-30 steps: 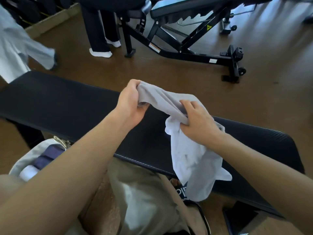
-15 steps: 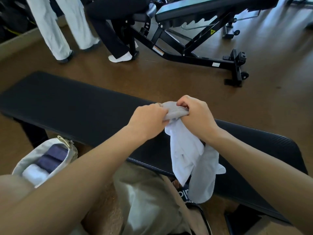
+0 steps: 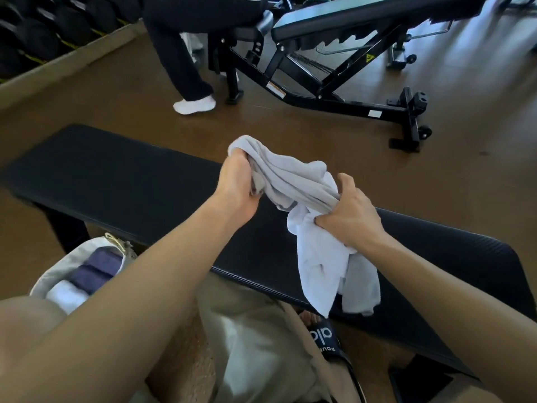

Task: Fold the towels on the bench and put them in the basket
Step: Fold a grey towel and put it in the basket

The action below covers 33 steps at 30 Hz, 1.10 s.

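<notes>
Towel (image 3: 293, 181) gripped by both hands, sandal (image 3: 325, 338) reads "alo"

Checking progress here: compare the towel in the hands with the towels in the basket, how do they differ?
The held towel is pale grey, while the basket towels are dark blue and white. The held towel is bunched and drooping, gripped by the left hand and right hand above the bench; the basket towels lie compact in the basket. All are cloth towels.
</notes>
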Motion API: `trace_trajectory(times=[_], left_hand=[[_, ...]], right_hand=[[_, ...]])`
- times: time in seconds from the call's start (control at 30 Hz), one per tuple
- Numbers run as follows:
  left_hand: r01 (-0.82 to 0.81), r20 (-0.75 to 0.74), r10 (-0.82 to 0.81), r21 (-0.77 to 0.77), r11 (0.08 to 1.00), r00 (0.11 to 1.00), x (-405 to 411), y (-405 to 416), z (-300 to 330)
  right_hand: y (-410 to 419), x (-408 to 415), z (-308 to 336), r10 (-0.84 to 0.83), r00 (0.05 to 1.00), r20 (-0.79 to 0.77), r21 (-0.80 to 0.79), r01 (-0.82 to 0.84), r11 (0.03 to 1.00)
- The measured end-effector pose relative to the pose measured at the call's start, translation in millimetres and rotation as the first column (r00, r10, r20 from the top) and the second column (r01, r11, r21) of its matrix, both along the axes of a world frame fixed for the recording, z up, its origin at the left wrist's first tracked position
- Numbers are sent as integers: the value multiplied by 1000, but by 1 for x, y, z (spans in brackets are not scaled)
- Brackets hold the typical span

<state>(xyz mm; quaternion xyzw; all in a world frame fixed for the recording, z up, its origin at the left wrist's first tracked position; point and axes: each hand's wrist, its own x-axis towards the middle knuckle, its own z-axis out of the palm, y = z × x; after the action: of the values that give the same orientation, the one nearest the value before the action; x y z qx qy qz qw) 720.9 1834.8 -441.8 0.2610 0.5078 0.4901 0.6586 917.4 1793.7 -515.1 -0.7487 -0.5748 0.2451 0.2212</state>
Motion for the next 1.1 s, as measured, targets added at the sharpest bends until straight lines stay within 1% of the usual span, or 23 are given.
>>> trace_trajectory(times=[0.1, 0.13, 0.17, 0.2, 0.23, 0.27, 0.3, 0.33, 0.37, 0.4, 0.43, 0.47, 0.5, 0.53, 0.6, 0.67, 0.7, 0.77, 0.87, 0.9, 0.97, 1.0, 1.1], left_hand=[[-96, 200, 85, 45, 994, 976, -18, 15, 16], [-90, 208, 73, 75, 993, 976, -22, 18, 19], [-42, 113, 28, 122, 992, 993, -25, 20, 19], [55, -89, -39, 183, 982, 995, -29, 20, 17], [210, -347, -117, 243, 947, 930, -34, 19, 14], [414, -592, -189, 269, 870, 783, -38, 15, 11], [613, -775, -237, 233, 755, 586, -43, 11, 10], [760, -876, -294, 117, 639, 382, -45, 7, 11], [847, -920, -350, -40, 530, 176, -47, 2, 12], [888, -943, -325, -207, 409, -70, -45, -5, 14], [878, -927, -192, -369, 306, -323, -43, -12, 12], [831, -863, -10, -489, 264, -505, -42, -17, 10], [793, -799, 114, -548, 267, -591, -45, -18, 5], [763, -759, 153, -578, 291, -633, -51, -20, 3], [705, -725, 119, -596, 384, -678, -70, -13, -4], [681, -740, 70, -573, 456, -669, -87, -7, -11], [679, -761, 24, -564, 469, -649, -92, -6, -16], [707, -832, -126, -530, 469, -540, -85, -15, -26], [802, -932, -168, -361, 476, -321, -46, -33, -47], [808, -954, -185, -299, 507, -237, -32, -35, -57], [787, -975, -222, -159, 596, -29, -15, -32, -75], [768, -978, -203, -98, 633, 42, -12, -32, -80], [736, -993, -90, -5, 677, 77, -16, -31, -77]], right_hand=[[2, 9, 6, -24, 999, 45, -22, 25, 999], [1, 12, 7, -27, 997, 74, -32, 30, 999], [1, 15, 10, -21, 993, 114, -41, 26, 999], [1, 16, 12, -6, 987, 160, -40, 13, 999], [1, 17, 14, 11, 979, 204, -32, -5, 999], [1, 17, 16, 24, 972, 236, -24, -19, 1000], [2, 17, 18, 32, 968, 248, -22, -27, 999], [2, 17, 19, 39, 968, 249, -25, -34, 999], [1, 18, 19, 48, 967, 251, -30, -42, 999], [1, 19, 19, 55, 963, 264, -35, -48, 998], [0, 23, 19, 60, 957, 283, -48, -49, 998], [-1, 26, 19, 65, 951, 303, -68, -46, 997], [-1, 31, 21, 67, 946, 317, -95, -39, 995], [-2, 35, 22, 68, 943, 327, -121, -29, 992], [-4, 43, 24, 58, 937, 343, -161, -3, 987], [-8, 46, 24, 39, 936, 349, -154, 17, 988], [-9, 44, 24, 25, 941, 338, -128, 20, 992], [-12, 30, 25, 14, 965, 260, -46, -2, 999], [-15, -8, 23, 106, 990, 96, 70, -113, 991], [-16, -20, 22, 147, 987, 64, 101, -153, 983], [-17, -37, 22, 200, 979, 36, 152, -204, 967], [-17, -40, 21, 213, 976, 45, 167, -218, 962], [-16, -29, 18, 218, 961, 168, 119, -240, 963]])
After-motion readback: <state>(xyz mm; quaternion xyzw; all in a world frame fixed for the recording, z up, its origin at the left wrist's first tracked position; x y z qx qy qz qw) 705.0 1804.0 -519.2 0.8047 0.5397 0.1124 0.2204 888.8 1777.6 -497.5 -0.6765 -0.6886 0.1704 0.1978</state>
